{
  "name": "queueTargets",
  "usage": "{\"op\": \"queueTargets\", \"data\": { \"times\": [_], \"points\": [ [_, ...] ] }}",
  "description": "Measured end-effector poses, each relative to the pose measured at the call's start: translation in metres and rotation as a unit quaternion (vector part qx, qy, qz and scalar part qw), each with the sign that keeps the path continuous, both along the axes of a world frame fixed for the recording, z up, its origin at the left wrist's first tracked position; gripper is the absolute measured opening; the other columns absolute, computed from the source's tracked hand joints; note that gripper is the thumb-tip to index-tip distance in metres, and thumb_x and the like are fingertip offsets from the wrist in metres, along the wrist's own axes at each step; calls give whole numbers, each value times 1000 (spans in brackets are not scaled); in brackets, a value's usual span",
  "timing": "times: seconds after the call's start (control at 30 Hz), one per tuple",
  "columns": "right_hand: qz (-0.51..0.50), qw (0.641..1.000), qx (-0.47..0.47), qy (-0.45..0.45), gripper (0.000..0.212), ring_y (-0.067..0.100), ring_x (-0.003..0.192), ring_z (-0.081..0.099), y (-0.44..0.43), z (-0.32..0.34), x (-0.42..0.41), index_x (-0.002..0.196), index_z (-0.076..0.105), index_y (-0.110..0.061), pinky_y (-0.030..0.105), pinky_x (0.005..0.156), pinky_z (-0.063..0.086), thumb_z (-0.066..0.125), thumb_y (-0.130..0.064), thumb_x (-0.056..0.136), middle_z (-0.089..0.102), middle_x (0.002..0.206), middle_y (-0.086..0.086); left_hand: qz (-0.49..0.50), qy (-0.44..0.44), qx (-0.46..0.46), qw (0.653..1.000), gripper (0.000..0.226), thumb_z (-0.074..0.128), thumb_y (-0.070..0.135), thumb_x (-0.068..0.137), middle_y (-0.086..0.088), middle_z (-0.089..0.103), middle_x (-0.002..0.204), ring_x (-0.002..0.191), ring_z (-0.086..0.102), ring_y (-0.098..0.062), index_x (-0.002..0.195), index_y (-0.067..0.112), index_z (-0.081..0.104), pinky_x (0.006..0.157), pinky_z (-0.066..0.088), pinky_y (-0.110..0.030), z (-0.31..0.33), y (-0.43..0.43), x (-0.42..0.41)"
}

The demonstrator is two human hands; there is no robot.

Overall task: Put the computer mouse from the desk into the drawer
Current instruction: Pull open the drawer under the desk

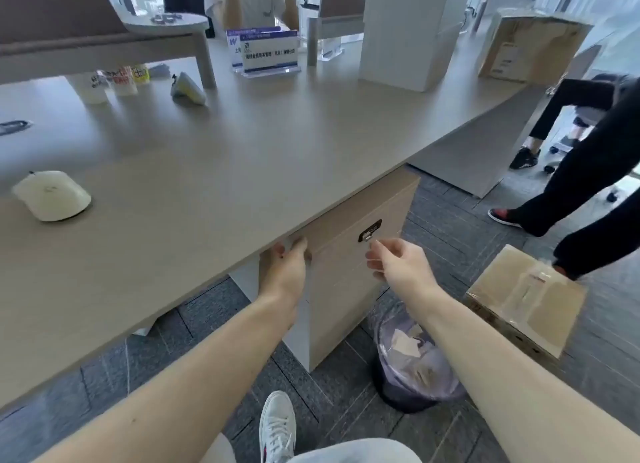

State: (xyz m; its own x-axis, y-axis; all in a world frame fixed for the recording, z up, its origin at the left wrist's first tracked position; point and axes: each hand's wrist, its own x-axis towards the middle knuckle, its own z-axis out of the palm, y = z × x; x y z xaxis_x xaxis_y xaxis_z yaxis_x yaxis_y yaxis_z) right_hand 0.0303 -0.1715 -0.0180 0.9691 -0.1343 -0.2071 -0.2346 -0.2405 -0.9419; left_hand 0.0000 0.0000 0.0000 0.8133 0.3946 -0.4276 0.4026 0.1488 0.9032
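At far left we note the white computer mouse (52, 195) lying on the desk (214, 151), untouched and well apart from both hands. Moving right, we find the left hand (284, 272) under the desk's front edge, fingers curled over the top left corner of the drawer unit (349, 272); we cannot tell how firmly it grips. The drawer front appears closed, with a dark lock plate (370, 230) near its top. Just right of that plate, the right hand (398, 263) hangs loosely open, fingers slightly bent, holding nothing. Below it stands a lined waste bin (412, 365), and a cardboard box (526, 300) sits farther right.
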Motion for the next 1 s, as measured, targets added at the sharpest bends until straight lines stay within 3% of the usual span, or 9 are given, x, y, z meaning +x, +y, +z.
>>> {"op": "queueTargets", "data": {
  "times": [0.07,0.13,0.2,0.27,0.47,0.57,0.7,1.0],
  "points": [
    [-42,998,30,35,21,20,87,73,2,-9,16,106,67,-10,40,89,59,62,-28,96,75,93,6,6,-9,1,1000,43,57,43,96,5,58,107,120,57,-30,129,21,44,101,44,-43,-6,-4,11],
    [-72,993,67,72,19,22,78,70,3,-18,34,103,65,-7,37,84,60,64,-24,95,73,91,10,11,-14,3,1000,34,54,40,97,-7,63,119,108,60,-30,122,18,48,83,46,-37,-11,-9,20],
    [-85,983,123,110,20,19,67,63,2,-23,50,109,62,-2,30,68,61,63,-17,96,67,83,11,24,-25,27,999,30,52,35,99,-12,63,124,94,58,-25,119,12,53,72,43,-33,-18,-14,27],
    [-91,972,163,145,19,18,63,59,1,-28,62,113,60,-2,24,56,59,61,-12,97,61,78,11,40,-31,72,996,25,51,29,100,-14,65,120,89,58,-26,114,9,57,75,44,-35,-28,-16,32],
    [-103,960,195,170,21,20,60,62,5,-50,93,114,59,3,24,54,59,57,-11,99,62,76,12,70,-51,122,989,24,53,26,98,-17,67,111,84,59,-26,106,5,59,88,51,-43,-44,-18,40],
    [-104,960,209,158,21,17,61,62,4,-57,100,117,57,-2,25,56,59,56,-15,100,62,77,10,87,-52,118,988,24,53,25,99,-14,69,111,93,65,-30,109,5,60,92,54,-46,-45,-24,43],
    [-96,967,196,132,12,16,61,57,3,-66,102,100,55,-6,23,52,55,52,-17,102,59,74,7,111,-35,116,986,25,51,25,100,-10,69,113,94,66,-30,113,7,61,91,54,-41,-43,-30,46],
    [-127,971,174,104,26,18,51,47,0,-63,86,76,50,-9,27,48,47,47,-11,101,51,61,7,100,-45,113,987,21,54,26,99,-10,70,109,96,67,-30,106,8,62,88,54,-40,-42,-25,42]
  ]
}}
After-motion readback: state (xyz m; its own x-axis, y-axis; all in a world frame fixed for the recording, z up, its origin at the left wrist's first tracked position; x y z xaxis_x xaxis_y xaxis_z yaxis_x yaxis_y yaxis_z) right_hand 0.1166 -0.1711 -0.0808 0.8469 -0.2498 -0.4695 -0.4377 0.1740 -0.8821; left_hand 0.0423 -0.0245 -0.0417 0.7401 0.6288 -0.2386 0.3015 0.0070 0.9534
